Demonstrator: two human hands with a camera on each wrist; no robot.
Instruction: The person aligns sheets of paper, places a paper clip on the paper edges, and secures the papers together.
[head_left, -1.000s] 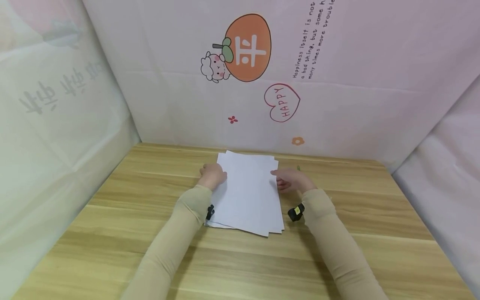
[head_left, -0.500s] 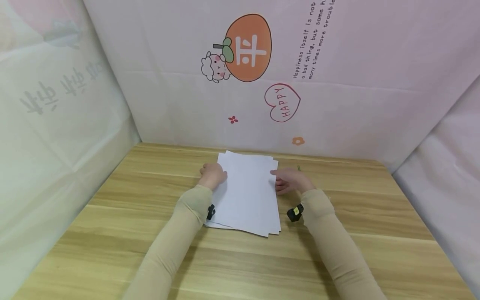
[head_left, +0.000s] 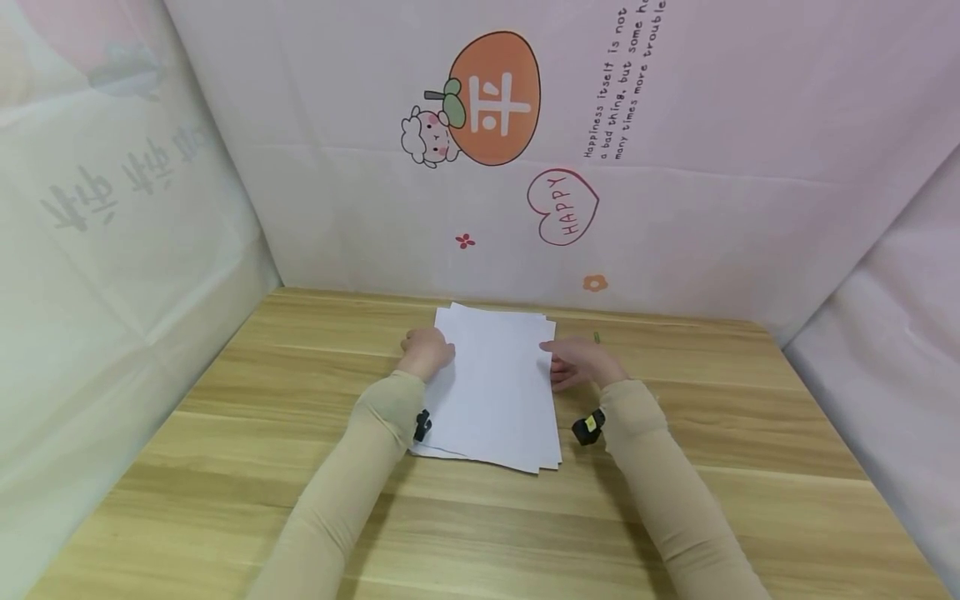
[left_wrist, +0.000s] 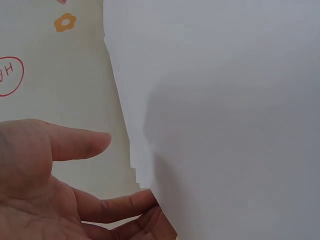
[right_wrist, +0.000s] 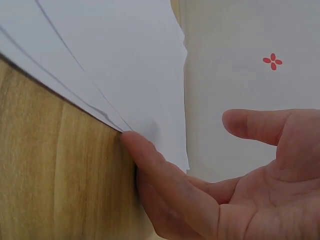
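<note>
A loose stack of white paper sheets lies on the wooden table, its edges and corners slightly out of line. My left hand is at the stack's left edge. In the left wrist view the thumb is straight and apart from the paper, while the fingertips meet the edge. At the right edge is my right hand. The right wrist view has its fingers touching the sheets' side, with the thumb held away from them. Some fingertips are hidden by the paper.
Just beyond the right hand a small, thin green tip shows, mostly hidden. A printed white cloth hangs behind the wooden table, with more cloth on both sides. A small black device is on the right wrist.
The lower sheets at the stack's right edge have shifted slightly left, so the right side is a little more even. Both hands stay nearly in place.
</note>
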